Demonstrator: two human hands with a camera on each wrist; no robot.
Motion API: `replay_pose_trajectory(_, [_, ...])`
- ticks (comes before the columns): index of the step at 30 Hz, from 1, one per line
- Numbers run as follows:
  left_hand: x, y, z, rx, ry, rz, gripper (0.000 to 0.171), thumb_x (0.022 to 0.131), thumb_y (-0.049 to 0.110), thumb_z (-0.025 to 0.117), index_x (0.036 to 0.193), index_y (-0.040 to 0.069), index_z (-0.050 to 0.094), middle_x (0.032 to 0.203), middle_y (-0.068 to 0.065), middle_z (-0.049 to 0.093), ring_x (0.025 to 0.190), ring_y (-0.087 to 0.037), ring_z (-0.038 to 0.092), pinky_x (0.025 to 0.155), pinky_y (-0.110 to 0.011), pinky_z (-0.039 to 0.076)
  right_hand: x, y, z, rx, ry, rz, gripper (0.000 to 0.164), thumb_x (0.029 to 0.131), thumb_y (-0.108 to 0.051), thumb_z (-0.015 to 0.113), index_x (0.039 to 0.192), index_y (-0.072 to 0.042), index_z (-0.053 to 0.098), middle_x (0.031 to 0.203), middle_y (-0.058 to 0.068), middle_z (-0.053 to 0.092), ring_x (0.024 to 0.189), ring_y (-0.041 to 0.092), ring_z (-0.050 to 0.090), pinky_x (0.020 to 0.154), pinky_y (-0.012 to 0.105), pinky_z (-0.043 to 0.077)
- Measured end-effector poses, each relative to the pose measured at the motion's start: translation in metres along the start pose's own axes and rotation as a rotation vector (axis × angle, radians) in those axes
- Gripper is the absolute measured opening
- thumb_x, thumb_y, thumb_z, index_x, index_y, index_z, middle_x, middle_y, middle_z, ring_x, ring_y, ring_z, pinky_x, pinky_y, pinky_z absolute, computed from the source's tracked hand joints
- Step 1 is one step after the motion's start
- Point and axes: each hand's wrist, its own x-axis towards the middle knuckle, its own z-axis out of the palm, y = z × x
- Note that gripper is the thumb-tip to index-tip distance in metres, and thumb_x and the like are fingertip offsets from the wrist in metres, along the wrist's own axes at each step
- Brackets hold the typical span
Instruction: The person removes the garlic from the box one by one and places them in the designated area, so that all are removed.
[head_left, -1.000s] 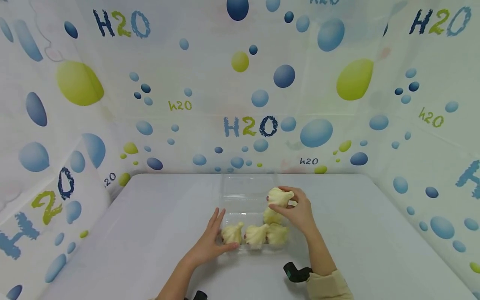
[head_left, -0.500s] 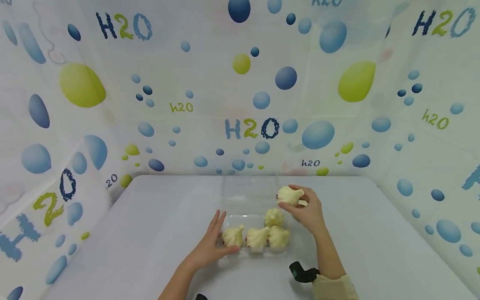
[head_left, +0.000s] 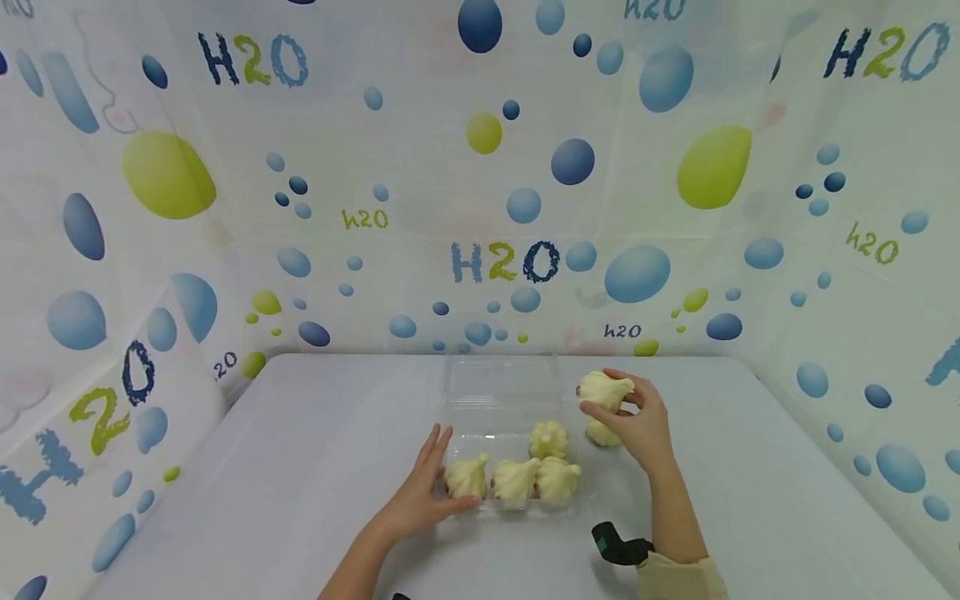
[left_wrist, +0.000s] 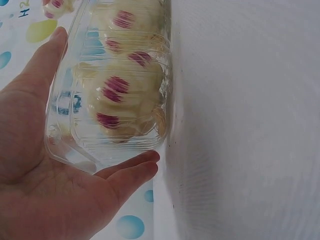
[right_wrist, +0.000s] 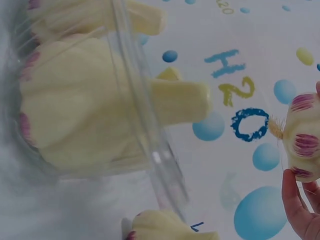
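In the head view my right hand pinches a pale garlic bulb between thumb and fingers, to the right of the clear plastic container. Below and partly behind that hand lies another garlic bulb on the table. Several garlic bulbs sit inside the container, most along its front. My left hand rests against the container's left front corner, fingers extended along the side and thumb along the front. Purple streaks show on the bulbs through the container wall in the left wrist view.
The container's clear lid lies folded back towards the rear of the white table. A printed sheet with blue and green drops hangs behind and at the sides. A black wrist device sits by the right sleeve.
My right hand has carried its garlic bulb rightward, from above the container to beyond its right side. The bulb on the table there has come into view. The left hand keeps its place.
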Motion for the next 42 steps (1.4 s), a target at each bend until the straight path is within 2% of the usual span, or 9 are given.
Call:
replay_pose_trajectory(4, [0.000,-0.002,0.002,0.008,-0.001,0.002,0.102,0.075,0.038,0.074,0.148,0.013,0.007,0.151,-0.018,-0.006,0.126,-0.046,0.030,0.097,-0.062,0.025,0.001,0.004,-0.006,-0.011,0.016,0.018,0.060,0.072,-0.024,0.079,0.125,-0.011,0.054,0.122,0.006,0.044,0.099,0.023,0.049,0.070,0.015,0.046])
replay_pose_trajectory(10, [0.000,-0.004,0.002,0.002,-0.006,-0.003,0.102,0.076,0.039,0.074,0.148,0.014,0.007,0.151,-0.017,-0.007,0.123,-0.046,0.035,0.098,-0.060,0.026,0.003,0.007,-0.016,-0.020,0.049,0.049,0.062,0.073,-0.025,0.078,0.128,-0.012,0.052,0.126,0.008,0.042,0.101,0.022,0.047,0.068,0.013,0.045])
replay_pose_trajectory(21, [0.000,0.000,-0.001,-0.010,0.008,0.008,0.101,0.076,0.036,0.074,0.148,0.015,0.008,0.151,-0.017,-0.006,0.121,-0.045,0.038,0.097,-0.056,0.031,0.006,0.008,-0.026,-0.039,0.103,0.014,0.062,0.075,-0.024,0.077,0.129,-0.008,0.051,0.124,0.012,0.042,0.100,0.023,0.047,0.069,0.009,0.043])
replay_pose_trajectory(32, [0.000,0.000,-0.001,0.010,0.015,0.014,0.102,0.075,0.036,0.075,0.148,0.012,0.009,0.151,-0.018,-0.004,0.121,-0.044,0.040,0.097,-0.058,0.029,0.007,0.018,-0.033,-0.038,0.170,0.031,0.061,0.078,-0.023,0.075,0.130,-0.006,0.050,0.125,0.014,0.041,0.102,0.023,0.044,0.070,0.007,0.042])
replay_pose_trajectory(42, [-0.001,0.001,0.000,-0.004,0.006,0.011,0.101,0.075,0.034,0.075,0.148,0.013,0.009,0.151,-0.018,-0.006,0.122,-0.045,0.038,0.097,-0.057,0.030,0.008,0.030,-0.040,-0.031,0.261,0.116,0.065,0.077,-0.028,0.075,0.133,-0.010,0.047,0.127,0.013,0.040,0.106,0.023,0.041,0.069,0.006,0.041])
